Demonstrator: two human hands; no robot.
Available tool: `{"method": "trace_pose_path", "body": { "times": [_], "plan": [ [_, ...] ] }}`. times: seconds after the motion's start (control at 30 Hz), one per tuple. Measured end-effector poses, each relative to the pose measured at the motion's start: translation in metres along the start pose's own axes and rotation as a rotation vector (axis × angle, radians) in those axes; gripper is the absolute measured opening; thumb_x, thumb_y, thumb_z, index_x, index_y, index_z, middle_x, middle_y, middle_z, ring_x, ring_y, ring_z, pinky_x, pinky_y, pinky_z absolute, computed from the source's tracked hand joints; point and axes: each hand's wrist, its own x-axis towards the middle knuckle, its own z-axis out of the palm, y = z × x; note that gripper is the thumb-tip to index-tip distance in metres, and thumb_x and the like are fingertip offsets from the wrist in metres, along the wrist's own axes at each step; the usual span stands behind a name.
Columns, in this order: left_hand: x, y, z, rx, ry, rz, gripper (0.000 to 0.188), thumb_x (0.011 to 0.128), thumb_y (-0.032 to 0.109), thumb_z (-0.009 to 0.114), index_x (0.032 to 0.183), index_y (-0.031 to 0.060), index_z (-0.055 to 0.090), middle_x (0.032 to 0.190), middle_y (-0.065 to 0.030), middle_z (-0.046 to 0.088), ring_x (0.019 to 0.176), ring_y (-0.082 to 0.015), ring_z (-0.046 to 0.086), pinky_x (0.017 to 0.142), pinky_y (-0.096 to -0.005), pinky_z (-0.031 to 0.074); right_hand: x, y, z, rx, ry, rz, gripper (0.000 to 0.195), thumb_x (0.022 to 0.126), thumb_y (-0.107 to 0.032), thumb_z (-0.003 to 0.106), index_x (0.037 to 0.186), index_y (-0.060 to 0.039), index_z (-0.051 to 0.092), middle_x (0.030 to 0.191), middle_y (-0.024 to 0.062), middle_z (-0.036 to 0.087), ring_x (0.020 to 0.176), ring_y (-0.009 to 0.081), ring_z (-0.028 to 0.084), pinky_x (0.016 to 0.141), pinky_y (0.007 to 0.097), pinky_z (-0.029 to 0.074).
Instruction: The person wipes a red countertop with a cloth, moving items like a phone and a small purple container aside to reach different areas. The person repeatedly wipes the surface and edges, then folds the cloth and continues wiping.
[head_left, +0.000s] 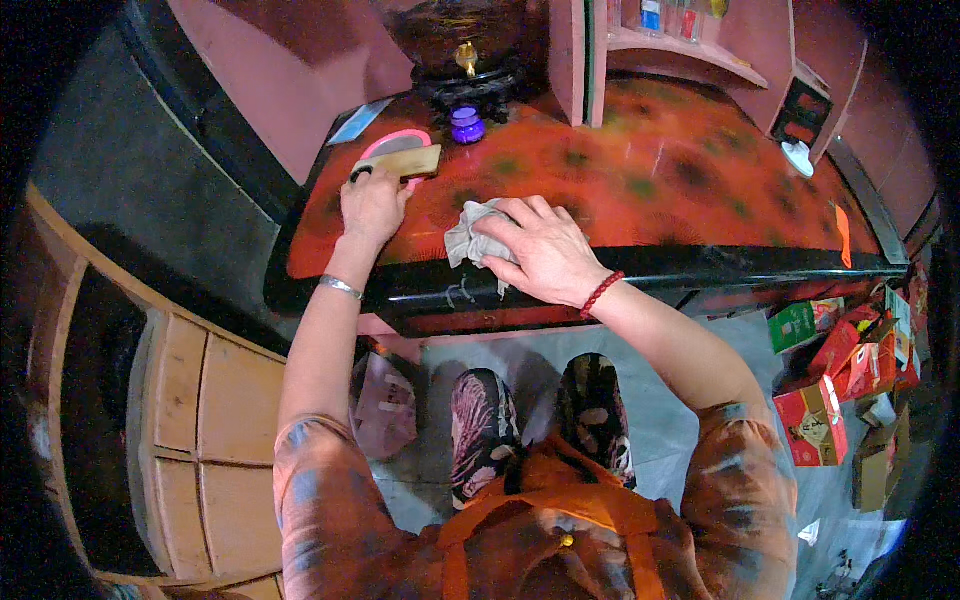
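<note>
My left hand grips a pale, flat wooden piece, apparently a comb, at the left of the red patterned tabletop. Partly behind that piece is a round hand mirror with a pink rim. A crumpled greyish-white cloth lies under my right hand, whose thumb and fingers press on it near the black front edge of the table. Part of the cloth is hidden beneath the palm. Beyond my hands stands a purple lidded jar.
Behind the jar is a dark carved stand with a gold ornament. A blue card lies at the back left. An orange strip and a white oval object are at right. Red boxes sit on the floor.
</note>
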Motion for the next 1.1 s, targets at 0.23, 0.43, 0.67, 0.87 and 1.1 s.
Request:
{"method": "trace_pose_path", "body": {
  "times": [0.23, 0.43, 0.67, 0.87, 1.1],
  "plan": [
    [-0.015, -0.013, -0.007, -0.004, 0.021, -0.147, 0.033, 0.092, 0.038, 0.064, 0.105, 0.0079, 0.068, 0.11, -0.012, 0.068, 0.103, -0.0335, 0.065, 0.084, -0.0525, 0.051, 0.011, 0.001, -0.002, -0.015, -0.131, 0.048, 0.041, 0.091, -0.032, 0.064, 0.13, -0.0217, 0.058, 0.133, 0.0093, 0.052, 0.12, 0.032, 0.05, 0.095, 0.0511, 0.046],
    [-0.057, 0.01, -0.022, -0.416, 0.037, -0.094, 0.035, 0.087, 0.027, 0.07, 0.112, 0.0027, 0.067, 0.106, -0.0157, 0.066, 0.103, -0.0349, 0.062, 0.085, -0.0495, 0.051, 0.062, 0.037, 0.018, -0.148, -0.25, 0.092, 0.041, 0.092, -0.028, 0.059, 0.133, -0.0286, 0.058, 0.13, 0.0079, 0.055, 0.121, 0.0333, 0.052, 0.096, 0.0565, 0.046],
    [-0.058, 0.015, -0.016, -0.416, 0.046, -0.135, 0.032, 0.087, 0.028, 0.07, 0.107, 0.0028, 0.068, 0.113, -0.0133, 0.062, 0.106, -0.0322, 0.059, 0.088, -0.0473, 0.049, 0.139, 0.05, 0.068, -0.136, -0.312, 0.247, 0.041, 0.091, -0.024, 0.057, 0.131, -0.0304, 0.063, 0.133, 0.0042, 0.056, 0.124, 0.0335, 0.052, 0.1, 0.0594, 0.041],
    [-0.058, 0.018, -0.021, -0.428, 0.065, -0.136, 0.031, 0.087, 0.027, 0.069, 0.105, 0.0022, 0.068, 0.112, -0.0138, 0.062, 0.106, -0.0327, 0.059, 0.087, -0.0471, 0.049, 0.16, 0.056, 0.079, -0.161, -0.389, 0.22, 0.042, 0.092, -0.025, 0.056, 0.133, -0.0343, 0.062, 0.133, 0.0038, 0.056, 0.124, 0.0342, 0.051, 0.103, 0.06, 0.041],
    [-0.065, 0.008, -0.008, -0.419, 0.083, -0.212, 0.027, 0.088, 0.02, 0.065, 0.109, 0.0031, 0.065, 0.113, -0.015, 0.062, 0.106, -0.0345, 0.059, 0.089, -0.048, 0.05, 0.093, 0.013, 0.029, 0.075, -0.431, -0.26, 0.045, 0.083, -0.018, 0.06, 0.127, -0.0258, 0.065, 0.129, 0.0054, 0.057, 0.12, 0.0326, 0.051, 0.1, 0.0527, 0.046]
  ]
}}
